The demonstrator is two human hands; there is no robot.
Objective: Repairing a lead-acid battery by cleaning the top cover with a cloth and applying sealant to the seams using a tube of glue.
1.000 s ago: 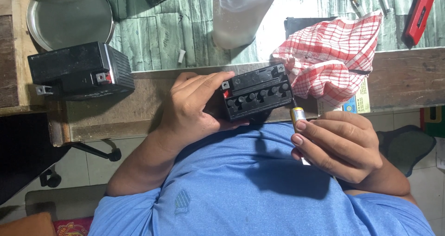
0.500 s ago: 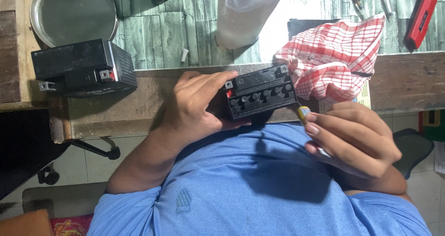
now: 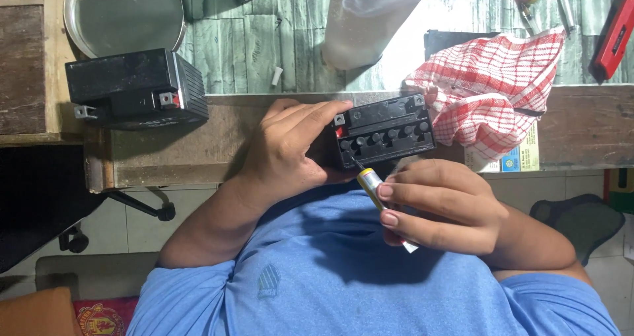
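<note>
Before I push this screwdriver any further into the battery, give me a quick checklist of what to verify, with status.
1. Left hand grips small black battery: ok.
2. Right hand holds yellow-handled screwdriver: ok.
3. Screwdriver tip at the row of caps: ok; seated or not, cannot tell.
4. Battery braced on the wooden bench edge: cannot tell.
5. Red checked cloth touches the battery's end: not ok.
6. Second battery well away: ok.

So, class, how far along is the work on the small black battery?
Done: nothing clearly; its row of caps looks seated. In hand: the left hand steadies the battery while the right hand sets a yellow-handled tool tip at the leftmost cap. Left: seemingly all caps; the second battery untouched.
</note>
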